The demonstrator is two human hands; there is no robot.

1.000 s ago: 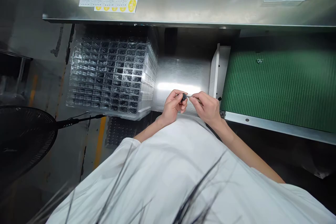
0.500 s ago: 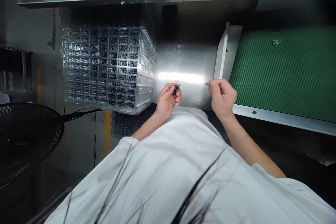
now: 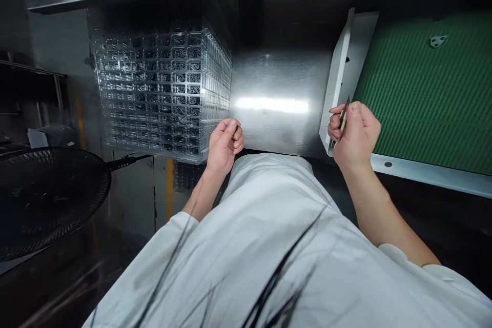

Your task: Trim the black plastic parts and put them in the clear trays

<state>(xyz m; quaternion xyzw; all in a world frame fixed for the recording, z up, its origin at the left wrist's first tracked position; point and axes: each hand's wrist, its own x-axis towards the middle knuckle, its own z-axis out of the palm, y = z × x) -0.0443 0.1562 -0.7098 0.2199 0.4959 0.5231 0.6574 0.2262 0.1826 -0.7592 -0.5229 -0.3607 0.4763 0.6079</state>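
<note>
Since your L hand (image 3: 225,146) is curled nearly shut on a small black moulded part (image 3: 237,128), mostly hidden, and your R hand (image 3: 355,133) pinches a slim steel blade tool (image 3: 342,120), keep the tip off yr palm. Work low over the brushed steel plate (image 3: 277,87), well clear of the clear plastic tray stack (image 3: 161,92).

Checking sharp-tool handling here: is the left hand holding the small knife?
No, the right hand grips the small knife, while the left hand is closed and well apart from it.
</note>
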